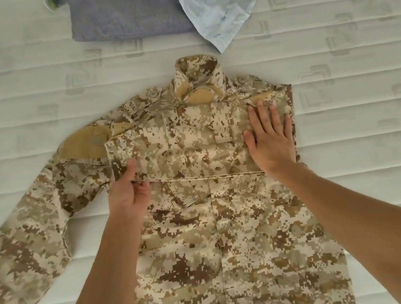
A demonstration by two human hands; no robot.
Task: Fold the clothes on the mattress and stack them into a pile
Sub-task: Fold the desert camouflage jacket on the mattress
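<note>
Folding camouflage jacket [228, 224]: left hand [129, 196] is pinching the crossed sleeve [181, 151], right hand [272, 138] pressing flat; left sleeve [28, 236] remaining unfolded.

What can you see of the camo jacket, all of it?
The camo jacket is tan-brown digital-pattern woven cloth, lying flat, front up, on the mattress, collar standing. One sleeve is folded across the chest, the other lies spread out. The left hand grips the folded sleeve's cuff; the right hand presses flat on it.
</note>
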